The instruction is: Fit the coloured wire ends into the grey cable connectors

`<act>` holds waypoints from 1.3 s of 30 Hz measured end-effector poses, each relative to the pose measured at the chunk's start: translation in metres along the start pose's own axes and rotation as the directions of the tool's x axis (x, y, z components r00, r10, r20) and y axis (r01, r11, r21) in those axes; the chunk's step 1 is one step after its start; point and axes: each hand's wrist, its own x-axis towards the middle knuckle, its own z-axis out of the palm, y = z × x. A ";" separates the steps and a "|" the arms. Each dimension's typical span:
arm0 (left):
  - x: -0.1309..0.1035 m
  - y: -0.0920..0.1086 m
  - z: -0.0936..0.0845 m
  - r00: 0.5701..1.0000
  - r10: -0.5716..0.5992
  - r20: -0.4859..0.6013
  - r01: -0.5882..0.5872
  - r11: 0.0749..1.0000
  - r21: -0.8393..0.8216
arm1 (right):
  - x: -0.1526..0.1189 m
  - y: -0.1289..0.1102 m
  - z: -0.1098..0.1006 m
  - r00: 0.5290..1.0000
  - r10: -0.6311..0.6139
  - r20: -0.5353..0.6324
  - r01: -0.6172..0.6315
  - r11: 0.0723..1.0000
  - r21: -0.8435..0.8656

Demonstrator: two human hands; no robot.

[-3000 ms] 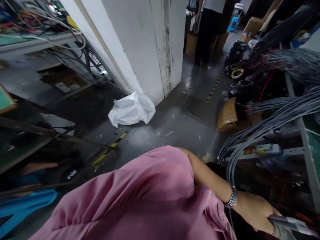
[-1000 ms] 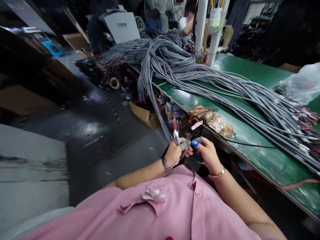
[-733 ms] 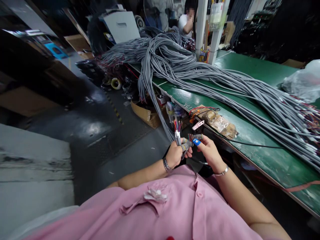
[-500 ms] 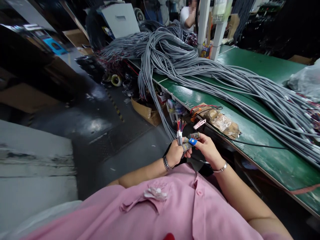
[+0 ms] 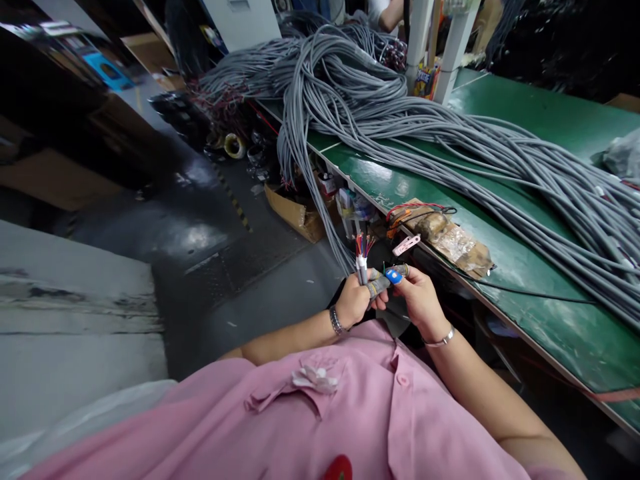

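Observation:
My left hand (image 5: 354, 300) is closed around grey cables (image 5: 362, 272), whose ends show white sleeves and fanned-out coloured wires (image 5: 363, 245). Grey and yellow finger covers wrap some of its fingers. Close against it on the right, my right hand (image 5: 419, 297) pinches with thumb and forefinger; the thumb wears a blue cover (image 5: 393, 276). A small green wire tip shows by that pinch, but what lies between the fingertips is too small to make out. The held cables seem to join the grey strands hanging from the bench.
A large heap of grey cables (image 5: 350, 93) covers much of the green bench (image 5: 380, 177). On its near edge lie a taped cardboard piece (image 5: 457, 243) and a pink tool (image 5: 407, 245). Below stands an open carton (image 5: 295, 213). A person's arm (image 5: 391, 15) shows behind.
The view has tilted down slightly, so bench and cables sit higher in the picture. Between my fingertips, the fanned thin wires seen before are now mostly hidden. My left hand keeps its hold.

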 end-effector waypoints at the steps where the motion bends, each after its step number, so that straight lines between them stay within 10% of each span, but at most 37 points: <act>1: 0.000 0.000 0.000 1.000 0.004 -0.005 -0.004 1.000 -0.004 | 0.000 0.000 0.000 1.000 0.002 -0.012 -0.002 1.000 0.007; 39: 0.005 0.009 0.000 0.993 0.054 -0.104 -0.052 0.998 0.021 | -0.004 -0.010 0.000 0.996 0.013 -0.086 -0.011 1.000 0.015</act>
